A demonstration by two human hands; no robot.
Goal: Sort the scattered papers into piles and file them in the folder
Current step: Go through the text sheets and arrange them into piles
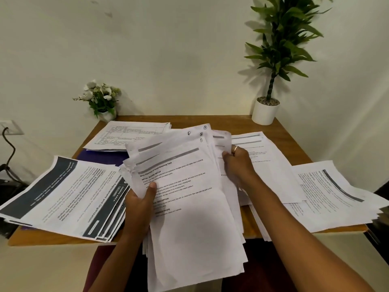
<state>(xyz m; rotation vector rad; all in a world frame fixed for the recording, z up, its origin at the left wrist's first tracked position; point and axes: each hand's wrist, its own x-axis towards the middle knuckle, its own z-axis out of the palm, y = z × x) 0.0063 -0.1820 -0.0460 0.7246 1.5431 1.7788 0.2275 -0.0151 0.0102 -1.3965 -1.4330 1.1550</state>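
A thick, fanned stack of printed sheets [189, 207] is held above the wooden table's [294, 150] near edge. My left hand [140, 205] grips its left side, thumb on the top page. My right hand [237, 163] grips the stack's right edge further back. A pile with dark header bands [69, 197] lies at the left, overhanging the table. Another pile [328, 197] lies at the right, a white pile [263, 152] sits behind my right hand, and a pile of table-printed sheets [128, 133] lies at the back left. A purple folder [101, 158] shows under the piles, mostly hidden.
A white pot with a tall green plant [265, 110] stands at the back right corner. A small pot of white flowers [101, 100] stands at the back left against the wall. A wall socket and black cable [9, 135] are at far left.
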